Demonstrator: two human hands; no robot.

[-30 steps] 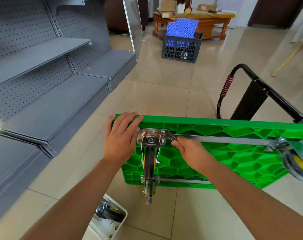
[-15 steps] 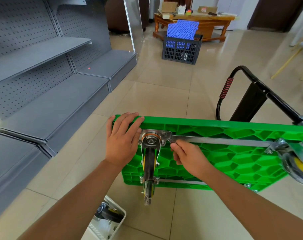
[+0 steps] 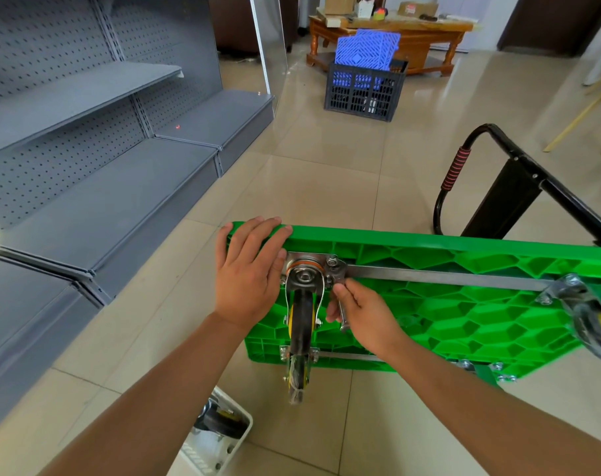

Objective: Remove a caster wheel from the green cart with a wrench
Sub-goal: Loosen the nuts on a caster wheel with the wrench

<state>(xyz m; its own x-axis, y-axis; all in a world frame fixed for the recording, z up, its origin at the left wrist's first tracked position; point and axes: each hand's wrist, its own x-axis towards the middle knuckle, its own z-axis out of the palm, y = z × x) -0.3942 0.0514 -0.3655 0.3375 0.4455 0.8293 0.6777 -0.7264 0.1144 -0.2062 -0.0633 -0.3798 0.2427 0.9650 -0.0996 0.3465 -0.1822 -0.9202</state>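
The green cart stands on its side on the tiled floor, its ribbed underside facing me. A caster wheel with a yellow hub hangs from a steel mounting plate at the cart's upper left corner. My left hand lies flat with straight fingers over that corner, beside the plate. My right hand grips a small metal wrench whose head sits on a bolt at the plate's right edge. The wrench handle points down toward me. A second caster shows at the right edge.
A white tray holding a loose caster lies on the floor near my left forearm. The cart's black folding handle sticks out behind it. Grey shelving runs along the left. A dark crate with blue panels stands farther back.
My right hand has swung the wrench handle from lying along the steel bar down toward me. My left hand has stayed on the cart's corner.
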